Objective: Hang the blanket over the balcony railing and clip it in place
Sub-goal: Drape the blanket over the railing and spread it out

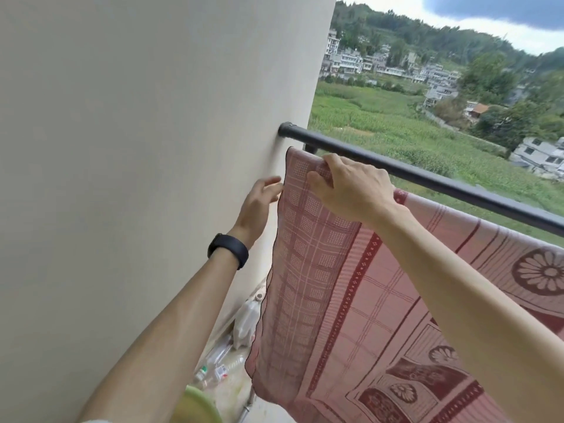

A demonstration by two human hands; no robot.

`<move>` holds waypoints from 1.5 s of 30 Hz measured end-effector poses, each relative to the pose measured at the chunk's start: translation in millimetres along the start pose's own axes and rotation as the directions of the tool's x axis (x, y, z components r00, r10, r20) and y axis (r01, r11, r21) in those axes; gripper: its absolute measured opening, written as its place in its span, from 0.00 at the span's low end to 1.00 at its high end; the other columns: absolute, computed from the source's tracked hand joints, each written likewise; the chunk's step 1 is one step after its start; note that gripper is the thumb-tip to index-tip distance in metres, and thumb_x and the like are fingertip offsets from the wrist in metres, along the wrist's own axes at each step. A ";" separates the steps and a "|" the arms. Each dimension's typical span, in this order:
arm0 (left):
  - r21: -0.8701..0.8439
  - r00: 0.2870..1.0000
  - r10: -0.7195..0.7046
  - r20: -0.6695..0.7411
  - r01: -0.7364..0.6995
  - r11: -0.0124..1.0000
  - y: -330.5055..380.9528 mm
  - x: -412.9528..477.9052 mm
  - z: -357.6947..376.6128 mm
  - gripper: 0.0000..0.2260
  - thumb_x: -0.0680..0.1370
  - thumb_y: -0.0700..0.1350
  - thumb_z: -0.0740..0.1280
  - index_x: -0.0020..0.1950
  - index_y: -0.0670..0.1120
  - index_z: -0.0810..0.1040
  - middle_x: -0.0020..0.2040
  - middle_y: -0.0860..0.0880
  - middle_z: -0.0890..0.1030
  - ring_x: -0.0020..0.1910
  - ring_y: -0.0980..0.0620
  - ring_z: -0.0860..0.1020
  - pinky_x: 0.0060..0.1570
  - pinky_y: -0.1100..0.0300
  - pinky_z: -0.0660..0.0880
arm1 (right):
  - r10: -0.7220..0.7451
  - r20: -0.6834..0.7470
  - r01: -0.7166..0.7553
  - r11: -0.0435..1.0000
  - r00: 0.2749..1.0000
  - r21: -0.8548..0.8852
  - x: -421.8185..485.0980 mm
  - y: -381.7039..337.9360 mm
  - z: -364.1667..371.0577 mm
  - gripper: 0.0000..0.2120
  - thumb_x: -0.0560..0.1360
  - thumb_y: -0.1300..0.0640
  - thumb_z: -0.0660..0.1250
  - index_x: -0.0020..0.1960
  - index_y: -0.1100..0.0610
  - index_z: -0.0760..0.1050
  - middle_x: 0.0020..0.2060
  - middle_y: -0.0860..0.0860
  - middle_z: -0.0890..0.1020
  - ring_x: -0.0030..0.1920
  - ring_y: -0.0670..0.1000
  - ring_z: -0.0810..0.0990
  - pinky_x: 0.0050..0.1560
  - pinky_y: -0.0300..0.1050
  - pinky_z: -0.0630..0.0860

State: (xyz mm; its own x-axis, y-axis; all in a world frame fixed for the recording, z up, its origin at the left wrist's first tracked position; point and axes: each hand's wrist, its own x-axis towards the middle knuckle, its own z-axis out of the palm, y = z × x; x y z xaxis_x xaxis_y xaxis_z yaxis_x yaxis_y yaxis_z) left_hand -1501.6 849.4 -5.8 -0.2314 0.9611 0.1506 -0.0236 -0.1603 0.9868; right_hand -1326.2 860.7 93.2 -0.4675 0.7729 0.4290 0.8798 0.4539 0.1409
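Forearms stretch toward a black balcony railing [427, 178], where a pink patterned blanket [320, 270] hangs draped over the bar beside a cream wall [152, 148]. The right hand [351, 190] pinches the blanket's top corner between thumb and curled fingers; the left hand [259, 203], above a black wristband [228, 250], touches its side edge with straightened fingers.

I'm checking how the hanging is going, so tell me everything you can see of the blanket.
The blanket is thin pink-red woven cloth with plaid squares, dark-red bands, flower medallions and a dark scalloped edge. Its top left end sits at the black railing near the wall; rightward its top edge runs below the rail. The right hand grips its top; the left hand reaches its left edge, whether pinching I cannot tell. No clip shows.
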 end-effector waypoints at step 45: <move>0.828 0.615 0.725 0.308 -0.549 0.114 22.3 11.4 93.1 0.22 0.84 0.56 0.46 0.58 0.45 0.76 0.53 0.42 0.78 0.58 0.40 0.71 0.73 0.44 0.54 | 0.577 -0.373 -0.622 0.783 0.726 0.001 -219.0 194.4 -29.6 0.28 0.83 0.40 0.44 0.59 0.55 0.77 0.55 0.56 0.82 0.59 0.57 0.75 0.65 0.56 0.60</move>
State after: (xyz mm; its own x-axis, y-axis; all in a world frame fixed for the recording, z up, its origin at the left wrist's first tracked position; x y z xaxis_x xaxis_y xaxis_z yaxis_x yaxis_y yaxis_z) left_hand -1414.2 877.7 23.4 0.1402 0.5445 0.8269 0.9296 -0.3600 0.0794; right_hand -1050.2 766.6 53.1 0.2003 0.6581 0.7258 0.9796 -0.1248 -0.1573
